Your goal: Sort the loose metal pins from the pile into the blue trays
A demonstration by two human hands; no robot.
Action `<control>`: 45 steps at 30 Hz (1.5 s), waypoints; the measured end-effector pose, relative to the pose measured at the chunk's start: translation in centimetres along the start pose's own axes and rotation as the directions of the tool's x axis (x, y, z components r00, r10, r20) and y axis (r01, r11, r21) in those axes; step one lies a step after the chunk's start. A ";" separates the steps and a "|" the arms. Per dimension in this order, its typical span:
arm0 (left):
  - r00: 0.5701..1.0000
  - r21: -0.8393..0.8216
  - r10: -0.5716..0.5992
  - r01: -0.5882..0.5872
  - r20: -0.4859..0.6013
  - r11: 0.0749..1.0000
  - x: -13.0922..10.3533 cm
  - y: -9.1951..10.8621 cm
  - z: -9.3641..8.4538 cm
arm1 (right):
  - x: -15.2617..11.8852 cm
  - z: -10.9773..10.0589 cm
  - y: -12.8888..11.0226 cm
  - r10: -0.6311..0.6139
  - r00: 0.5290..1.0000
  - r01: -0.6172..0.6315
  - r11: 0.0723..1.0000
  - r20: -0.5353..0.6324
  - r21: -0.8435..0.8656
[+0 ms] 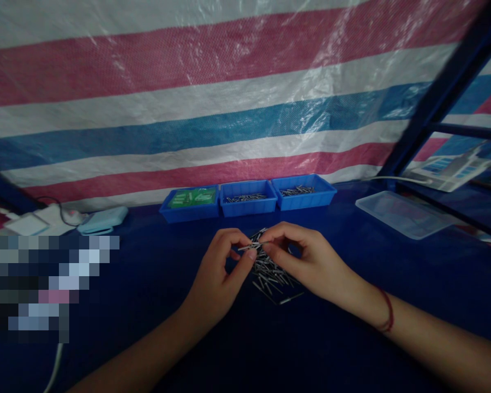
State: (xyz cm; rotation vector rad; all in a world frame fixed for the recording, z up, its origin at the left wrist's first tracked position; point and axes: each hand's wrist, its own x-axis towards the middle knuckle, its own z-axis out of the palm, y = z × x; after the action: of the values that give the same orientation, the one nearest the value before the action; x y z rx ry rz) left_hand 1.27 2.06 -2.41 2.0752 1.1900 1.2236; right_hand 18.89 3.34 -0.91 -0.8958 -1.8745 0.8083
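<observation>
Thin silvery metal pieces, shaped like rivets or pins, lie in a loose pile (270, 272) on the dark blue table. Over the pile's left edge, my left hand (225, 273) pinches a thin metal piece (245, 248) between thumb and forefinger. My right hand (303, 254) meets it from the right, its thumb and fingertips closed on the end of a metal piece at the same spot. Whether the two hands share one piece or hold separate ones cannot be made out. The fingers hide part of the pile.
Behind the pile stand a blue bin (190, 214) with green packets and two blue bins (249, 206) (305, 201) with metal pieces. A clear plastic lid (405, 215) lies right, a light-blue case (103, 220) left. A striped sheet (229, 125) hangs behind.
</observation>
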 end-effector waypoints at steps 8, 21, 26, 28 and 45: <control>0.998 0.030 0.050 -0.049 -0.032 0.998 -0.1 0.2 -0.2 | 0.0 0.3 0.5 -0.022 0.999 0.023 0.999 0.026 -0.030; 0.989 -0.108 -0.149 0.148 0.002 0.983 -0.2 -0.6 0.5 | 2.2 -3.1 2.9 -0.189 0.958 0.077 0.892 -0.214 -0.445; 0.991 -0.085 -0.120 0.125 0.059 0.989 -0.3 -0.8 0.9 | 4.7 -7.1 6.7 -0.250 0.889 -0.148 0.634 -0.382 -0.759; 0.991 -0.034 -0.111 0.114 0.069 0.993 -0.2 -0.8 0.7 | 4.9 -7.9 7.9 -0.220 0.906 -0.181 0.571 -0.362 -0.801; 0.948 0.356 0.067 -0.182 0.311 0.917 1.4 -2.9 -1.6 | 2.5 -5.1 3.7 -0.152 0.980 0.017 0.702 -0.126 -0.712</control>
State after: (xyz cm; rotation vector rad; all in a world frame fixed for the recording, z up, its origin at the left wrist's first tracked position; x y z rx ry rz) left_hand -1.07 4.75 -3.07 2.5462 1.2410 0.7324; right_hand 23.58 8.25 -0.77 -1.2809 -2.0644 -0.1101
